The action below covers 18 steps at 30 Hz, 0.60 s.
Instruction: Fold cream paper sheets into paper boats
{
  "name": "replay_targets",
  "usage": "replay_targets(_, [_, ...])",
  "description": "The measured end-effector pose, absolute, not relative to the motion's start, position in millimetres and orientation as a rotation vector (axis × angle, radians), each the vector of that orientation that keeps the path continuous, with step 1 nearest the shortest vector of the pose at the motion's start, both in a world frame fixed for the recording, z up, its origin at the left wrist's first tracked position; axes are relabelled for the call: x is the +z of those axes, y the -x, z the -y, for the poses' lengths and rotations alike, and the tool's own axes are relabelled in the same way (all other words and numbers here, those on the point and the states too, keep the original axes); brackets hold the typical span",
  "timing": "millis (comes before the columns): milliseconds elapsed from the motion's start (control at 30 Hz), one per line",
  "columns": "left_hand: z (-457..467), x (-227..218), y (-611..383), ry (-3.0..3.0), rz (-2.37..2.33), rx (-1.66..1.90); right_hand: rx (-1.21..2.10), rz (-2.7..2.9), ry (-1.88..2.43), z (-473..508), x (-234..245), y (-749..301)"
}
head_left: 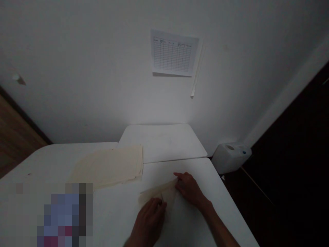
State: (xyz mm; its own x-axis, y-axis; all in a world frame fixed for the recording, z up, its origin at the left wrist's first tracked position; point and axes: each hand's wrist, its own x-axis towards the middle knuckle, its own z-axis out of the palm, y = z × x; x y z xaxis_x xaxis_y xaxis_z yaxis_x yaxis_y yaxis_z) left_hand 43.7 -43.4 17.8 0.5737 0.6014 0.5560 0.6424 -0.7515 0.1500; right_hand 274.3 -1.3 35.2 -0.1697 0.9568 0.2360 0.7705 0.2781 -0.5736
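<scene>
On the white table in front of me lies a thin, see-through beige sheet [168, 188], its lower part faint against the tabletop. My left hand [152, 218] is closed at the sheet's near left side, fingers curled and thumb against them, seemingly pinching a fold. At the sheet's upper right corner, my right hand [189, 187] grips the edge between thumb and bent fingers, while the index finger points out to the left. Left of both hands, a stack of similar beige sheets [110, 166] lies flat with uneven edges.
White tables [164, 140] stand together against the wall. A lined paper form [174, 53] hangs there beside a narrow strip [197, 72]. On the floor to the right stands a white plastic container [230, 159]. A pixelated patch covers the lower left.
</scene>
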Motion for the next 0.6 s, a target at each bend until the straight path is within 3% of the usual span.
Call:
replay_targets(300, [29.6,22.4,-59.3,2.723,1.322,-0.658,0.668,1.829,1.423,-0.1,27.6,-275.4])
replay_targets(600, [22.6,21.5,-78.9,2.768,1.171,-0.768,0.8,1.621,1.434,0.8,28.3,-267.5])
